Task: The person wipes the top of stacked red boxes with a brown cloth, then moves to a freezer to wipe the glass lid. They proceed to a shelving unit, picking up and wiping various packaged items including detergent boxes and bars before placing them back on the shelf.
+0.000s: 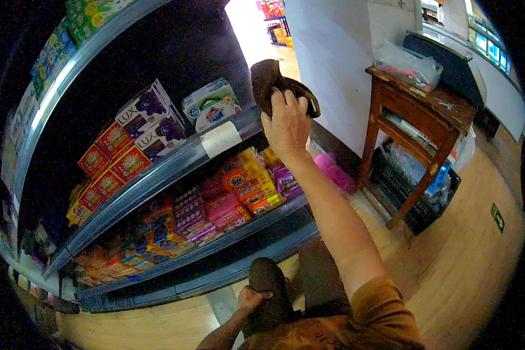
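My right hand [288, 123] is raised at the right end of the middle shelf [175, 160], its fingers closed round a bunched dark brown cloth [265, 81]. Part of the cloth stands up above the knuckles and a fold hangs to the right. Just left of it on the shelf sits a white and green pack [211, 108]. My left hand [253, 298] lies on my bent knee [266, 273] with nothing in it; its fingers rest loosely against the trouser leg.
White-purple soap boxes [153, 119] and red-yellow boxes [114, 169] stand further left. Orange packs [248, 184] and purple packs [189, 213] fill the lower shelf. A wooden table [414, 116] with a plastic bag [411, 65] stands right, above a black crate [414, 186]. Something pink [334, 170] lies beside the shelf.
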{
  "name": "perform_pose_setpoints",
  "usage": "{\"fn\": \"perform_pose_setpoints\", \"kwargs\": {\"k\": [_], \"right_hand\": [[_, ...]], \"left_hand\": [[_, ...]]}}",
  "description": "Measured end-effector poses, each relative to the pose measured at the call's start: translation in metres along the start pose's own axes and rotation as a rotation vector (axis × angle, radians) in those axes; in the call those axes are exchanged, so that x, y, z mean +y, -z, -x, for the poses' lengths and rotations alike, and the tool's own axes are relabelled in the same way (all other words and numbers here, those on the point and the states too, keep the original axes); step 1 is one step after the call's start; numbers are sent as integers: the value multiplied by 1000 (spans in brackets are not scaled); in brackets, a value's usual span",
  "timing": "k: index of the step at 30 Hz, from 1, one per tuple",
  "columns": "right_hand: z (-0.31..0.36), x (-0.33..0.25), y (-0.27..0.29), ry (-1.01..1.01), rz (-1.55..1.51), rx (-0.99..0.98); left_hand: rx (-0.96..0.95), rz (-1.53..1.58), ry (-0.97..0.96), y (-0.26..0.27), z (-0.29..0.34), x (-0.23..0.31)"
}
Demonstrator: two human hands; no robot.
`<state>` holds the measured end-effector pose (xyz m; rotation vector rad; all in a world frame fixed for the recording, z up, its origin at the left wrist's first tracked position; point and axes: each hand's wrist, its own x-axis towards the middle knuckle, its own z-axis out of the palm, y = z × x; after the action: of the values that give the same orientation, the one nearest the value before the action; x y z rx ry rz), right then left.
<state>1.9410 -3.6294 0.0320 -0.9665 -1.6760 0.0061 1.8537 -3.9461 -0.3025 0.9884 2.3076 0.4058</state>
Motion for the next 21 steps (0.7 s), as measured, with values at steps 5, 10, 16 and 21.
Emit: {"fn": "perform_pose_setpoints", "kwargs": {"k": [5,10,16,21], "right_hand": [[-1,3,-2,25,-4,21],[5,-5,0,81,-26,6],[-9,11,4,53,-8,24],[-7,9,5,16,16,29]], "left_hand": [[-12,-226,7,14,15,30],[159,-462,-61,3,26,47],[105,-510,-87,11,21,59],[63,-187,43,5,6,46]]}}
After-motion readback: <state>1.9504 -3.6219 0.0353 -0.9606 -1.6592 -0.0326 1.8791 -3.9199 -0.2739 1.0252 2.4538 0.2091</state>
